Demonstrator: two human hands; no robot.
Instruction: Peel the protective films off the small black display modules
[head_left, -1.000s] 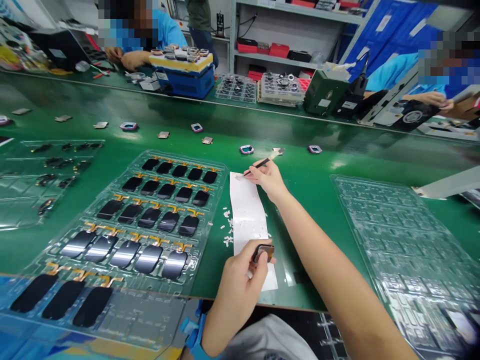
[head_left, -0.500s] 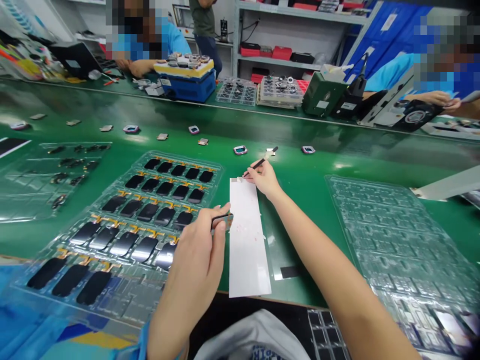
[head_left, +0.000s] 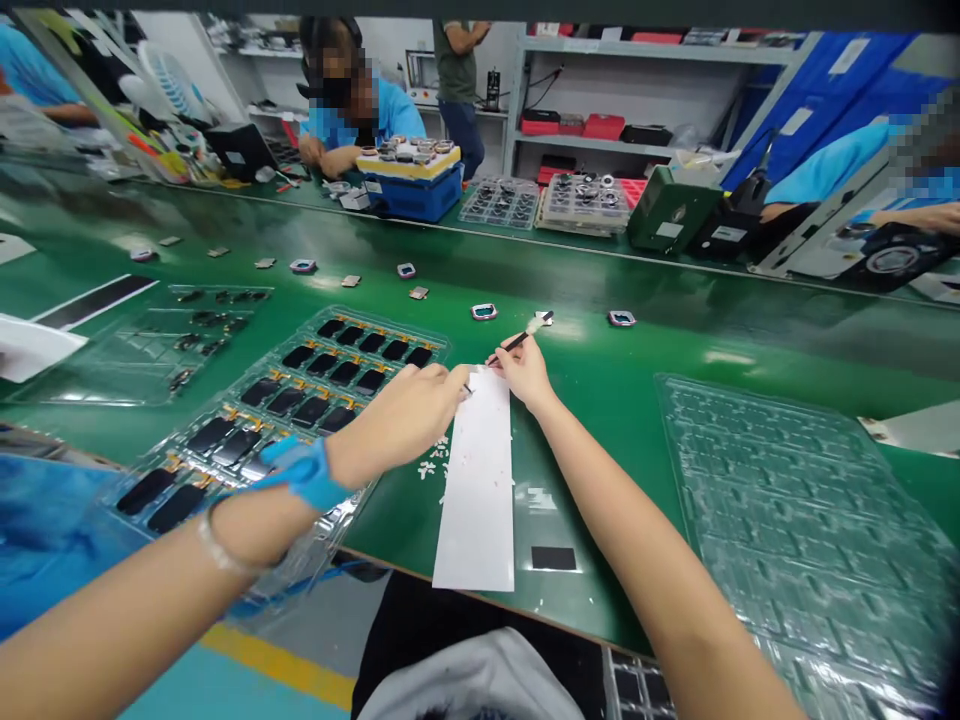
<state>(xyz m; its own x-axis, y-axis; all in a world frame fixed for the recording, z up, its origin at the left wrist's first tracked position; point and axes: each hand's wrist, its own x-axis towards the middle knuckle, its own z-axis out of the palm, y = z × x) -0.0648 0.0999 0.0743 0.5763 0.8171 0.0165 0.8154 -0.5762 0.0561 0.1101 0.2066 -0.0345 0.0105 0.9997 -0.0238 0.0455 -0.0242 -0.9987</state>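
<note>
Left hand [head_left: 424, 415]: fingers bent together over the far left corner of the paper strip, pinching a small dark part [head_left: 467, 388]. Only an edge of this part shows; the fingers conceal the rest.

Right hand [head_left: 523, 370]: closed on a slim black tool [head_left: 517, 341], tip directed at the far end of the strip. A pale section covers the upper shaft.

The white paper strip [head_left: 478, 480] lies flat on the green table [head_left: 600, 410], its short near end at the table's near edge. White scraps [head_left: 431, 468] are scattered just beside its left edge. A dark rectangle [head_left: 553, 558] lies right of the strip, near the table's near edge.

Left of the strip, a transparent tray [head_left: 436, 343] carries rows of black screens [head_left: 345, 373] with orange tabs; its near end projects past the table's near edge. A second tray [head_left: 780, 500], with moulded pockets, occupies the table's right side. Pink-rimmed cases [head_left: 484, 312] and silver parts [head_left: 418, 293] form a loose row toward the table's far edge.
</note>
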